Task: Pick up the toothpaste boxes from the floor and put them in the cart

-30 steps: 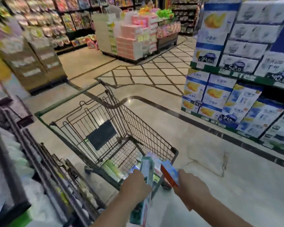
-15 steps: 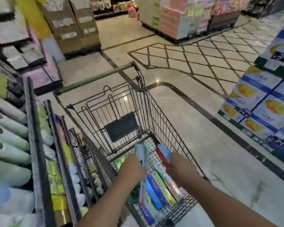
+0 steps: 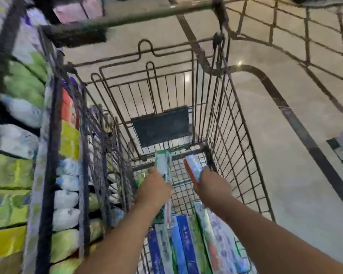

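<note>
A pale polished shop floor (image 3: 285,175), crossed by a dark curved inlay band (image 3: 297,123), filled the right side of the view. Down the left side ran a shelf rack (image 3: 48,155) packed with blurred green, yellow and white packets (image 3: 24,84). Between the two stood a wire shopping cart (image 3: 232,123), seen from above, its green handle bar (image 3: 147,14) at the far end and a dark panel (image 3: 160,126) on the fold-down seat flap below it.

Two bare forearms reached into the cart's basket from the near edge. The left hand (image 3: 153,189) was curled round a long green and white toothpaste box (image 3: 162,165), held roughly upright inside the basket with its top end pointing toward the seat panel. The right hand (image 3: 212,184) gripped a shorter red, white and blue toothpaste box (image 3: 192,167), tilted, also inside the basket and near the right wire wall. The two held boxes were apart, with bare wire mesh showing between them.

Below the hands, on the near part of the basket floor, several more toothpaste boxes (image 3: 183,244) lay side by side lengthwise, blue, green and white ones touching each other. Motion blur hid the print on every box.
</note>
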A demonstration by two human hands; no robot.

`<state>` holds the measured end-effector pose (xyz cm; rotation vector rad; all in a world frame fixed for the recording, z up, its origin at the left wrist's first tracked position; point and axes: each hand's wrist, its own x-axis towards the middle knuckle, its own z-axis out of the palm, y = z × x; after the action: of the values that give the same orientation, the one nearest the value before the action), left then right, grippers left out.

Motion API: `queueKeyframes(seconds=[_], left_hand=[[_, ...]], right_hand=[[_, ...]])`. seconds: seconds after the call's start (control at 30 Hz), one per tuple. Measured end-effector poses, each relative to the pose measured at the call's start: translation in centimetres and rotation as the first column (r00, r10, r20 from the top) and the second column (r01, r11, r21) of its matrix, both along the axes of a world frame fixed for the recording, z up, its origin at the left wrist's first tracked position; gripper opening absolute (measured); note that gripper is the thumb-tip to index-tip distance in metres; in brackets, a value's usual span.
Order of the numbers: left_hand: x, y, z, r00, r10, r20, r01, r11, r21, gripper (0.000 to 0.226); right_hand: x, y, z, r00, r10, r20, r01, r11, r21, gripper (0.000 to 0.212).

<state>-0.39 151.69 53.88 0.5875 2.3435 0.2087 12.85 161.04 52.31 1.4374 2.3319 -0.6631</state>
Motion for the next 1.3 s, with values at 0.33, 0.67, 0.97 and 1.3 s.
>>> queueKeyframes(seconds=[0.33, 0.67, 0.97, 1.3], left_hand=[[-1.0, 1.2, -14.2, 0.977, 0.184, 0.103, -0.175, 0.98, -0.091, 0.091], [-0.5, 0.8, -18.3, 1.0, 0.03, 0.001, -0.03, 0.993, -0.115, 0.064], [-1.5, -0.4, -17.5, 0.981, -0.155, -0.118, 0.124, 0.964, -0.235, 0.033], [-2.1, -4.2, -6.8, 0.958, -0.25, 0.137, 0.268, 0.954, -0.132, 0.024]], right_hand=[[-4.7, -0.5, -14.5, 1.0, -0.011, 0.0, 0.01, 0.987, -0.161, 0.038], [-6.2, -2.0, -19.5, 1.0, 0.007, 0.01, -0.005, 0.98, -0.198, 0.035], [-6.5, -2.6, -18.6, 0.99, 0.13, -0.058, -0.142, 0.862, -0.486, 0.025], [-3.3, -0.5, -7.9, 0.966, 0.259, -0.023, -0.253, 0.917, -0.31, 0.044]])
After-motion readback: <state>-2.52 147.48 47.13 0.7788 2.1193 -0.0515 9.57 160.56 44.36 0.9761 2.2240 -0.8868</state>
